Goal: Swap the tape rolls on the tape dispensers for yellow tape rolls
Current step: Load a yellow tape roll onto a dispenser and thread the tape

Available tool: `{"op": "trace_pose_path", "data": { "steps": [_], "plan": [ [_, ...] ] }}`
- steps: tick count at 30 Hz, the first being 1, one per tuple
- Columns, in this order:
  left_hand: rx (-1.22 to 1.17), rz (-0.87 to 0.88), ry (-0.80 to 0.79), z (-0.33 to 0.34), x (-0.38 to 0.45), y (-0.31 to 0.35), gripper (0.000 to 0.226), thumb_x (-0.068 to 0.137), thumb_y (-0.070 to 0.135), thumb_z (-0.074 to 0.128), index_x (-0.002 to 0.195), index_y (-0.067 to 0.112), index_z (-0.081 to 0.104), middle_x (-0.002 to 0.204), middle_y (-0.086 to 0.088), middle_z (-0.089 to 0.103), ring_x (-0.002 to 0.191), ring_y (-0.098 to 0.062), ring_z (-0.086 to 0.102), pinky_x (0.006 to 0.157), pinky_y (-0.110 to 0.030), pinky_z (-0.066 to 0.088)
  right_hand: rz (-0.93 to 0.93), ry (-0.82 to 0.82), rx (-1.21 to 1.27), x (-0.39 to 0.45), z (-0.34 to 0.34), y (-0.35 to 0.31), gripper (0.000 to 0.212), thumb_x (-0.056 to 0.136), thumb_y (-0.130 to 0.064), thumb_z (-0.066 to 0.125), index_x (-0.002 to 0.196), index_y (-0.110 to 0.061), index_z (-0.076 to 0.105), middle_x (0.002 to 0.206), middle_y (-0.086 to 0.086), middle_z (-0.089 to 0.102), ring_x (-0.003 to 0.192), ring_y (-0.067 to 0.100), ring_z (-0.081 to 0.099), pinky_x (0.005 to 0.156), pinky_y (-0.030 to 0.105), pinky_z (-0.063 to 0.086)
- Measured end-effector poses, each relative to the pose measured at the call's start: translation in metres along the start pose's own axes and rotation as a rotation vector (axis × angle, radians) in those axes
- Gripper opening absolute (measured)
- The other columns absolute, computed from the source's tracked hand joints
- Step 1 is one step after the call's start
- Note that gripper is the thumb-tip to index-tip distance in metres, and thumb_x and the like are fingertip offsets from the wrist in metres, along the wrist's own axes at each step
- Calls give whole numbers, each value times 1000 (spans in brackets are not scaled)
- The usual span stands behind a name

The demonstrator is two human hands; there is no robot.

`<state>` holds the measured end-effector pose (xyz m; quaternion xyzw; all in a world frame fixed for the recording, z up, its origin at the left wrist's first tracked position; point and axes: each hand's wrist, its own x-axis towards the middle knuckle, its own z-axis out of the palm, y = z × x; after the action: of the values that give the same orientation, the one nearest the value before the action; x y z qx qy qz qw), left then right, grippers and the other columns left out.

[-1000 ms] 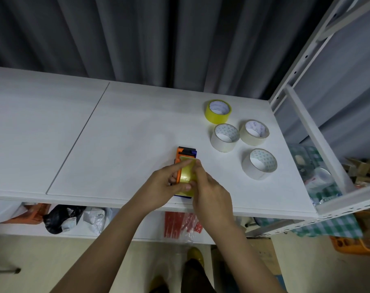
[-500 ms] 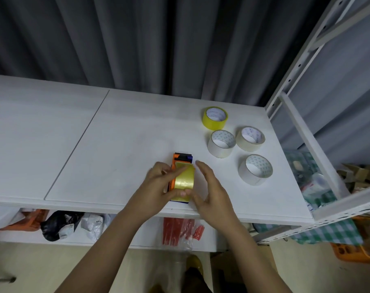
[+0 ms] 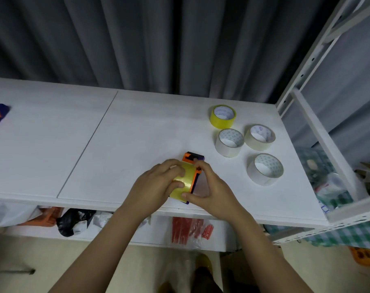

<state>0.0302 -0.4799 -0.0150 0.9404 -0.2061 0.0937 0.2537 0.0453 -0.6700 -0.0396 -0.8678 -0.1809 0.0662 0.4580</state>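
Hands both working near table (image 3: 137,132) front edge: left hand (image 3: 156,185) gripping yellow tape roll (image 3: 185,180), right hand (image 3: 209,187) pinching orange dispenser (image 3: 193,160) frame beside it. Prob light, rigid, slick film; gripping roll by its rim. Hiding hub & seating under fingers; blade end hard to make out
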Motion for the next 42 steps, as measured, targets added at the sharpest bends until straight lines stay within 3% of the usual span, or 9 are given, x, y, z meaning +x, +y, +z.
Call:
{"op": "trace_pose_path", "data": {
  "steps": [3, 9, 14, 18, 22, 28, 34, 38, 42],
  "plan": [
    [9, 12, 10, 2, 0, 0, 16, 89, 23, 61, 103, 15, 63, 126, 3, 56, 95, -24, 60, 68, -33, 50, 36, -3, 28, 1, -1, 2, 67, 67, -58, 70, 121, -50, 31, 117, -22, 52, 104, -2, 53, 80, 15, 43],
    [24, -9, 5, 4, 2, -2, 13, 90, 25, 60, 91, 12, 59, 124, 4, 56, 92, -22, 60, 65, -32, 47, 57, -8, 23, 0, 0, 2, 67, 67, -60, 69, 120, -50, 31, 118, -20, 52, 105, 2, 54, 83, 20, 46],
    [35, -40, -25, 3, 5, -5, 28, 91, 35, 56, 113, 17, 55, 124, 7, 55, 97, -19, 57, 72, -35, 49, 59, 2, 21, 1, 0, 2, 67, 67, -60, 68, 121, -52, 30, 117, -20, 52, 105, 2, 54, 84, 23, 47],
    [80, -10, -55, 1, 7, -8, 29, 91, 36, 55, 110, 14, 55, 122, 5, 55, 94, -20, 57, 70, -33, 48, 60, 0, 24, 1, 1, 2, 67, 67, -59, 69, 121, -52, 30, 118, -21, 52, 106, 0, 53, 82, 16, 44],
    [48, -6, -41, 2, 5, -9, 21, 91, 34, 57, 95, 13, 55, 120, 6, 56, 91, -19, 58, 65, -30, 45, 65, 2, 20, 1, 2, 1, 67, 66, -60, 69, 120, -53, 29, 118, -22, 52, 107, -1, 53, 81, 15, 43],
    [-2, -101, -59, 3, 6, -10, 30, 90, 41, 54, 112, 21, 51, 114, 12, 55, 95, -12, 57, 71, -33, 48, 73, 6, 22, 1, 1, 2, 66, 67, -57, 70, 120, -51, 31, 117, -21, 53, 107, 1, 53, 83, 18, 44],
    [23, -34, -31, 5, 1, -9, 16, 92, 32, 57, 87, 17, 54, 125, 12, 55, 89, -13, 58, 60, -23, 37, 81, 21, 25, 0, 3, 2, 66, 66, -59, 70, 119, -53, 31, 117, -21, 53, 106, 1, 53, 82, 19, 45],
    [-15, -115, -46, 6, 2, -10, 27, 92, 40, 53, 114, 26, 50, 115, 16, 54, 92, -9, 57, 65, -27, 43, 86, 27, 22, 0, 3, 2, 66, 66, -59, 70, 118, -56, 30, 117, -23, 52, 105, -1, 53, 81, 18, 44],
    [58, -97, -74, 5, 5, -10, 31, 91, 44, 51, 115, 25, 49, 116, 16, 53, 93, -10, 56, 67, -30, 46, 88, 33, 8, 0, 4, 3, 66, 66, -61, 69, 118, -56, 29, 117, -24, 52, 103, -1, 53, 78, 15, 43]
  ]
}}
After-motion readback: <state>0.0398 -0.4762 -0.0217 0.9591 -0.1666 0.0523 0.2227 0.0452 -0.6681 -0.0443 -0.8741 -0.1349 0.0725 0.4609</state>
